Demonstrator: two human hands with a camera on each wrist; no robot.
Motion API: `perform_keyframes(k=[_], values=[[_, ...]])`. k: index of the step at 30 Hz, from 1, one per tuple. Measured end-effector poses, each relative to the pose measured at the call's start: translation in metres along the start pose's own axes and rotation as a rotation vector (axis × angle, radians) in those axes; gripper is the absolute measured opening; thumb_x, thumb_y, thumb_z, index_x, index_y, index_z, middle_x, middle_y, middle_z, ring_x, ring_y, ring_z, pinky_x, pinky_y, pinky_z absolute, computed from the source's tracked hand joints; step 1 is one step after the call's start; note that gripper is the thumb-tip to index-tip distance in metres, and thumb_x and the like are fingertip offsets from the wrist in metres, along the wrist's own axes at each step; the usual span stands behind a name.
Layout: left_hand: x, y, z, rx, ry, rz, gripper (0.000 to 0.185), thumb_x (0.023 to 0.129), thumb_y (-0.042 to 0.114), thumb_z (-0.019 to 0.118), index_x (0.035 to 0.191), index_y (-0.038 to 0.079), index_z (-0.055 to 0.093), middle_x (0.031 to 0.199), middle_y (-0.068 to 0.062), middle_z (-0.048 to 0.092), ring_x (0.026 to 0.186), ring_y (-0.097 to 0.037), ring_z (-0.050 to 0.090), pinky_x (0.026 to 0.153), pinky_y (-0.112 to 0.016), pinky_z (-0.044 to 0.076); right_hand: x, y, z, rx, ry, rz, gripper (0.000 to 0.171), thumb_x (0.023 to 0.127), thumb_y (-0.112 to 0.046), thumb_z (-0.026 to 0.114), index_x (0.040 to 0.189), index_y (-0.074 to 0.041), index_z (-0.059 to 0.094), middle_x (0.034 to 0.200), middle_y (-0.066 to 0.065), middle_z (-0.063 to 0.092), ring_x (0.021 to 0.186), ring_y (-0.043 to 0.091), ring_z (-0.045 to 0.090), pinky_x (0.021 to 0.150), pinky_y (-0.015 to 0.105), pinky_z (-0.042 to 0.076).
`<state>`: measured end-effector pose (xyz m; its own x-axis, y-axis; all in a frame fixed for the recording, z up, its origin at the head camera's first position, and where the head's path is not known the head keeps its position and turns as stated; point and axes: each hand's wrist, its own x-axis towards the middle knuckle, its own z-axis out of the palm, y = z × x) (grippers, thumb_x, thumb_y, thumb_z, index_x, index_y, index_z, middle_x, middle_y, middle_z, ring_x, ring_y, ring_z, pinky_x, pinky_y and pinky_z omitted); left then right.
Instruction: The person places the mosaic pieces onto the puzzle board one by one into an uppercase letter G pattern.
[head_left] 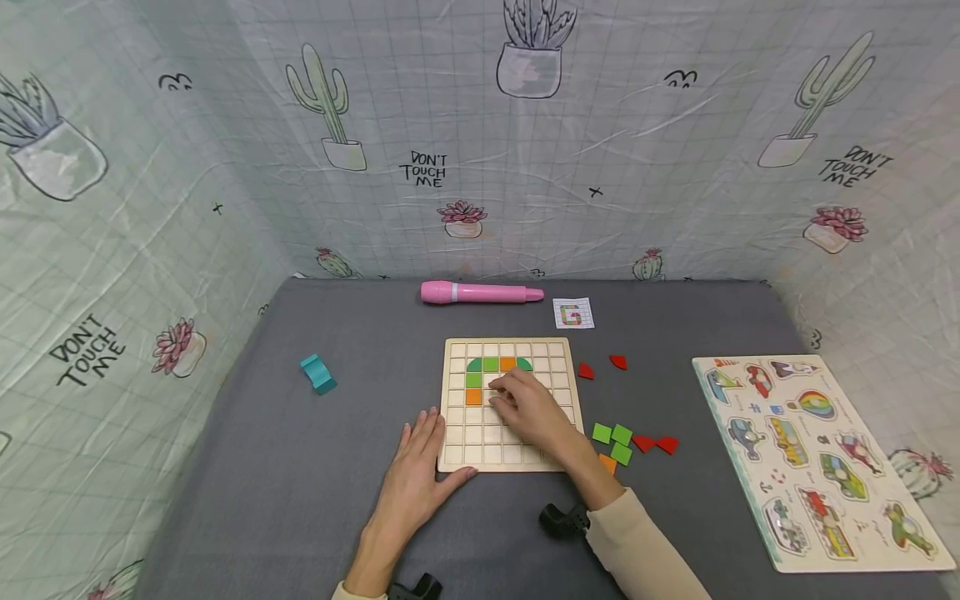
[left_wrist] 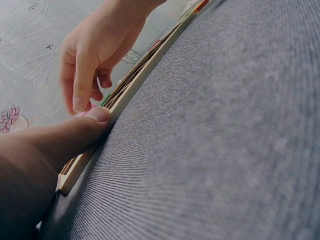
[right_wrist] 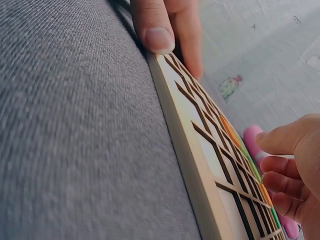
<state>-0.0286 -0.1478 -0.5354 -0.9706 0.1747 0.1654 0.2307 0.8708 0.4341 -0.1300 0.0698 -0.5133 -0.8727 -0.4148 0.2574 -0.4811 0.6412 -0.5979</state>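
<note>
On the grey cloth-covered table [head_left: 300, 467], centre of the head view, lies a square wooden grid board [head_left: 457, 454] with a partly built pattern: green and orange square tiles [head_left: 474, 380] fill cells in its upper rows and left column.

Left hand [head_left: 416, 475]: flat on the table at the board's near-left corner, fingers straight and relaxed, thumb tip [left_wrist: 99, 114] pressed against the board's edge [left_wrist: 131, 86]. Grasping nothing; it appears to brace the board.

Right hand [head_left: 528, 408]: over the middle of the board, fingers [right_wrist: 280, 182] curled downward toward cells just below the top row. Whether a tile is pinched in the fingertips cannot be told; no view shows one between them.

Judgement: the step in hand is seating a tile in the grid, pattern less than half filled. A small white card with a coloured "G" figure [head_left: 573, 314] behind the board looks like the model.

Loose stock right of the board: green square tiles [head_left: 612, 439], one orange tile [head_left: 607, 463] partly hidden by the right wrist, red quarter-round pieces [head_left: 656, 443].

Next move, as judged: press the piece level in its cell, lift the hand clear without dragging neighbours, then reach right for the next colour while the left thumb holds the board.

Elsewhere: pink plastic pen-shaped device [head_left: 480, 292], teal wavy block [head_left: 318, 373], wooden vehicle peg puzzle [head_left: 813, 458].
</note>
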Motion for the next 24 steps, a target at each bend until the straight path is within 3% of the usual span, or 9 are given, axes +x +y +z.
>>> perform_keyframes(k=[13, 24], values=[[0.000, -0.001, 0.002, -0.012, 0.015, 0.011, 0.091, 0.083, 0.057, 0.074, 0.144, -0.005, 0.049, 0.155, -0.022, 0.044, 0.149, -0.038, 0.035, 0.124, -0.055, 0.027, -0.015, 0.012, -0.023, -0.011, 0.049, 0.016, 0.022, 0.089, -0.014, 0.074, 0.109, -0.006, 0.073, 0.094, 0.002, 0.062, 0.083, 0.012, 0.052, 0.071, 0.028, 0.051], [0.000, -0.001, 0.003, -0.009, 0.044, 0.027, 0.093, 0.081, 0.058, 0.075, 0.144, -0.006, 0.049, 0.154, -0.022, 0.045, 0.148, -0.039, 0.037, 0.122, -0.056, 0.029, -0.032, 0.026, -0.041, -0.007, 0.059, 0.083, 0.022, 0.090, -0.014, 0.073, 0.111, -0.006, 0.072, 0.101, 0.003, 0.064, 0.086, 0.013, 0.056, 0.074, 0.030, 0.055]])
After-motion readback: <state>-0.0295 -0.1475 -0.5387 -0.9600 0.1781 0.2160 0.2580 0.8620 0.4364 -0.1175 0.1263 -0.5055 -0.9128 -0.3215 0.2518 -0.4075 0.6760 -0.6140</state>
